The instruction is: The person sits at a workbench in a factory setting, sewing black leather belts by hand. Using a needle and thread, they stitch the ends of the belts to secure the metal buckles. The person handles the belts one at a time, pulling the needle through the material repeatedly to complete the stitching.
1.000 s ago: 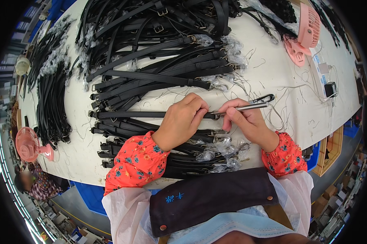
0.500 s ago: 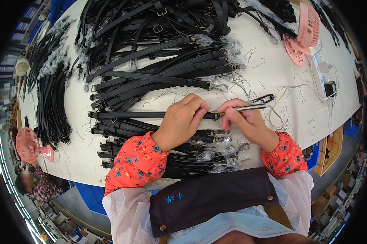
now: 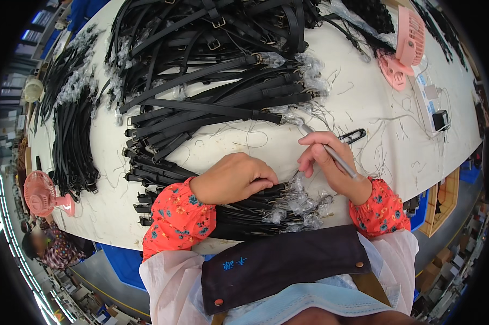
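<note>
My left hand (image 3: 234, 177) is closed with its fingers curled round the buckle end of a black strap (image 3: 279, 187), on top of the near pile of straps (image 3: 239, 222). My right hand (image 3: 332, 162) grips a slim grey pen-shaped tool (image 3: 339, 160), which slants across the fingers with one end pointing up and left. The right fingertips hover just beside the strap's end, close to crumpled clear plastic wrap (image 3: 298, 197) covering the metal fittings. A black looped tool (image 3: 352, 136) lies on the table just beyond my right hand.
More black straps (image 3: 217, 108) are heaped at the far middle, and a bundle (image 3: 74, 146) lies at the left. Pink fans (image 3: 409, 40) stand at far right and near left. A white power strip (image 3: 425, 100) has cables; loose threads litter the white tabletop (image 3: 385, 157).
The strap held up between my hands is now down on the near pile. My left hand has moved nearer me, and the pen-shaped tool has swung from pointing right to slanting up-left.
</note>
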